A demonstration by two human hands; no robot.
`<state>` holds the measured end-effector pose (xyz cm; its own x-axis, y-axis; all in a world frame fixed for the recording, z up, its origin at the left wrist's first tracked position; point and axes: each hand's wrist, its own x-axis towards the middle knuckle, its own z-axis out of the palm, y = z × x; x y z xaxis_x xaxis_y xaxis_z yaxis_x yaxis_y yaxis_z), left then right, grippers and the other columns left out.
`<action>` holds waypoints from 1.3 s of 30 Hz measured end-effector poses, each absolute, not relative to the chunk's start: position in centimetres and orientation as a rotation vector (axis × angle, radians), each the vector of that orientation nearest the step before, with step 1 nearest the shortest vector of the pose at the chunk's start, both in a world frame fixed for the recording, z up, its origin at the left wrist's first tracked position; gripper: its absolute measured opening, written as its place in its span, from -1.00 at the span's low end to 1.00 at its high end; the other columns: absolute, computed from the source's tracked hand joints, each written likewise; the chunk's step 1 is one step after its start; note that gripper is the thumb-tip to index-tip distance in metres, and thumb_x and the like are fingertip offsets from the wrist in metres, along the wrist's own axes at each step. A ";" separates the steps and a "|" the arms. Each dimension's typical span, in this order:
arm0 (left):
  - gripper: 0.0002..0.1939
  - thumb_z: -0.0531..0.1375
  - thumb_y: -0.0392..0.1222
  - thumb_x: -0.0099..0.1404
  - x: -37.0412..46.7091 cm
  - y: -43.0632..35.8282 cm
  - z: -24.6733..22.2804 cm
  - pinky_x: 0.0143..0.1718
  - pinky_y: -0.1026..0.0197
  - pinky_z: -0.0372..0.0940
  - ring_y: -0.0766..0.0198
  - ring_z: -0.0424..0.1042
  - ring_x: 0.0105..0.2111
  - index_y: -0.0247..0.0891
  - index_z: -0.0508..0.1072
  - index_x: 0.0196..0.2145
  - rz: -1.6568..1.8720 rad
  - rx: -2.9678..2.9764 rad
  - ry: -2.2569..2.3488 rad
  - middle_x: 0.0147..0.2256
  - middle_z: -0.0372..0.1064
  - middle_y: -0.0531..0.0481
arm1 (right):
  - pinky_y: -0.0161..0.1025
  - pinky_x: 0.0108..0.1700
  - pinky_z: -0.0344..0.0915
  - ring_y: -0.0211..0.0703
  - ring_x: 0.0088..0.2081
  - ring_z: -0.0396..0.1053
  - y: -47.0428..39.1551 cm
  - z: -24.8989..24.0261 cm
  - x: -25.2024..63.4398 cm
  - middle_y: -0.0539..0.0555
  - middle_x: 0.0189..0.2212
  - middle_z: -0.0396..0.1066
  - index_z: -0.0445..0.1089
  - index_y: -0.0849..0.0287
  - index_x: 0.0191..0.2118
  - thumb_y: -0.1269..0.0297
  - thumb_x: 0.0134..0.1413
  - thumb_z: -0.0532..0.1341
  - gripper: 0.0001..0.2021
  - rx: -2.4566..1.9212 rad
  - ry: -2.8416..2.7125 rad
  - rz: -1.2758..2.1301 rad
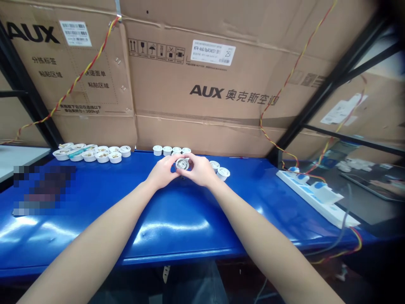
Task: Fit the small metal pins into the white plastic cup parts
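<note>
Between my two hands, above the middle of the blue table, is a small round white cup-like piece (182,164) with a grey-white patterned top. My left hand (163,172) curls its fingers around the left side of it. From the other side, my right hand (200,169) grips it with thumb and fingers. Just behind my hands stand several similar white round pieces (167,150) in a short row, partly hidden by my fingers. Two more white pieces (223,173) sit close to the right of my right hand.
At the back left, several white cups (102,157) hold small brownish parts, with a teal tool (78,151) lying across them. A pixelated dark object (47,188) lies left. A white power strip (316,198) with plugs runs along the right edge. Cardboard (202,122) walls the back; twisted wires (262,122) hang down.
</note>
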<state>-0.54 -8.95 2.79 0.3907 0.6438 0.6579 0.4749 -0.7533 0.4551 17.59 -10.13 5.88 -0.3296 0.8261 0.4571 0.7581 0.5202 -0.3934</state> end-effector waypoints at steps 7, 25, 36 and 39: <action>-0.64 0.18 -0.19 0.25 -1.3 -7.9 2.0 0.15 0.03 0.25 0.09 0.33 0.09 -0.15 0.40 0.02 1.230 2.471 1.305 0.05 0.36 -0.06 | -0.23 -0.17 0.27 -0.03 -0.20 0.45 -8.6 5.9 19.6 0.09 -0.27 0.53 0.48 0.07 -0.09 -0.08 0.03 0.23 -0.59 -1.623 -2.039 -0.016; -0.37 0.07 -0.03 0.29 -1.0 -6.2 1.3 0.17 -0.24 0.12 -0.15 0.04 0.28 -0.05 0.09 0.30 0.609 2.484 1.747 0.34 -0.05 -0.15 | 0.03 0.21 -0.01 0.12 0.08 0.30 -6.9 4.5 20.9 0.22 0.01 0.45 0.43 0.16 0.06 0.08 0.14 0.13 -0.57 -1.870 -2.136 -0.221; -0.72 0.18 -0.10 0.18 -1.3 -6.1 1.5 -0.02 0.01 0.29 -0.02 0.35 0.02 -0.17 0.32 -0.14 0.928 2.392 1.679 0.04 0.33 -0.15 | -0.01 0.18 0.03 0.09 0.04 0.32 -6.9 5.0 21.8 0.19 -0.07 0.49 0.49 0.17 -0.08 0.24 0.07 0.17 -0.69 -1.960 -2.051 -0.265; -0.82 0.19 -0.09 0.18 -1.6 -6.2 1.5 -0.18 0.10 0.31 0.06 0.44 -0.17 -0.15 0.28 -0.29 1.003 2.286 1.661 -0.23 0.43 -0.04 | -0.08 0.10 0.13 0.08 0.02 0.33 -7.6 5.7 21.5 0.21 -0.05 0.48 0.48 0.20 -0.06 0.28 0.05 0.18 -0.68 -1.878 -2.052 -0.327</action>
